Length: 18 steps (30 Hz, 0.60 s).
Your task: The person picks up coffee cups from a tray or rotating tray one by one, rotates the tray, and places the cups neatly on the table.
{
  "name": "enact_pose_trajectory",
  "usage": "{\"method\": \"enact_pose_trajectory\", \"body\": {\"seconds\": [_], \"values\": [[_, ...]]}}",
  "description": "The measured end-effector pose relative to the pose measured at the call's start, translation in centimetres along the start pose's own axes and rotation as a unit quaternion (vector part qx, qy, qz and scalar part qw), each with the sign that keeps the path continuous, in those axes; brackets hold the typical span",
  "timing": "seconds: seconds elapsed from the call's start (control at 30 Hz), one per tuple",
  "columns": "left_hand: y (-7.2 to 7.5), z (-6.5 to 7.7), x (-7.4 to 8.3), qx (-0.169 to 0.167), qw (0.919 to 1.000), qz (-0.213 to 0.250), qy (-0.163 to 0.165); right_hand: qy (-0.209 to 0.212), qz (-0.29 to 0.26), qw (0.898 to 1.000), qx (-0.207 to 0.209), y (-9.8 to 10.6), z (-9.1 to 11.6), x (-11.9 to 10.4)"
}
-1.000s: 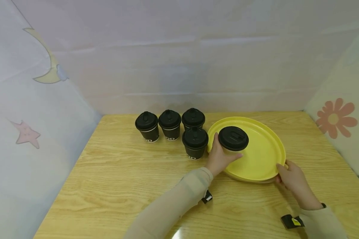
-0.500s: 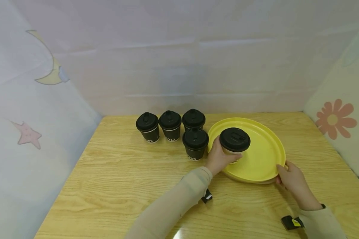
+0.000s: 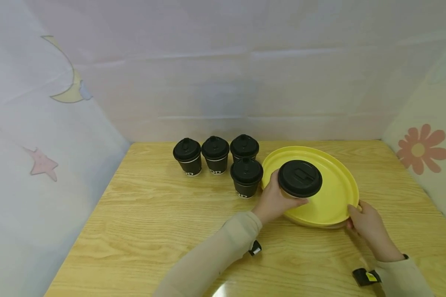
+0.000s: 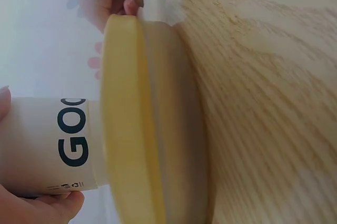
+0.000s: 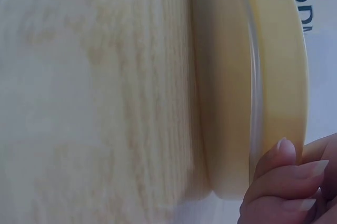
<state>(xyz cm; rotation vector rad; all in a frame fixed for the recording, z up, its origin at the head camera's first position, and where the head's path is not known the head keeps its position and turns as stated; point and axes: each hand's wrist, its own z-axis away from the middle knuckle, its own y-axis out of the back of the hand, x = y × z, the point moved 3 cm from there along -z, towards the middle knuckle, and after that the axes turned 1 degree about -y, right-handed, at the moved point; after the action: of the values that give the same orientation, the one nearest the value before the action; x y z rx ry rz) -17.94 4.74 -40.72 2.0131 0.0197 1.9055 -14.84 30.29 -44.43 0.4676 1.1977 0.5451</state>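
Observation:
My left hand (image 3: 276,202) grips a white paper coffee cup (image 4: 45,145) with dark letters and a black lid (image 3: 300,178). It holds the cup upright over the left part of a round yellow tray (image 3: 334,192). In the left wrist view the tray's rim hides the cup's base, so I cannot tell whether it touches the tray. With thumb and fingers, my right hand (image 3: 369,227) pinches the tray's near right rim. Close to the left hand stands a black lidded coffee cup (image 3: 246,177).
Behind that cup, a row of lidded black cups (image 3: 215,154) stands near the back edge of the wooden table (image 3: 145,231). A fabric backdrop (image 3: 223,95) rises behind. Small black objects (image 3: 365,276) show beside both wrists.
The left hand has shifted slightly right with the white cup, and its lid looks larger in the head view. The right hand keeps its hold on the rim. The head view has moved a little.

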Motion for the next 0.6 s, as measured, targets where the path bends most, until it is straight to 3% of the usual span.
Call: {"method": "enact_pose_trajectory", "body": {"seconds": [0.4, 0.6], "values": [[2.2, 2.9, 1.7, -0.013, 0.9955, 0.021, -0.092, 0.005, 0.015, 1.0, 0.001, 0.3, -0.1, 0.1], [3.5, 4.7, 1.2, -0.009, 0.995, 0.015, -0.098, 0.005, 0.017, 1.0, 0.0, 0.2, -0.2, 0.1]]}}
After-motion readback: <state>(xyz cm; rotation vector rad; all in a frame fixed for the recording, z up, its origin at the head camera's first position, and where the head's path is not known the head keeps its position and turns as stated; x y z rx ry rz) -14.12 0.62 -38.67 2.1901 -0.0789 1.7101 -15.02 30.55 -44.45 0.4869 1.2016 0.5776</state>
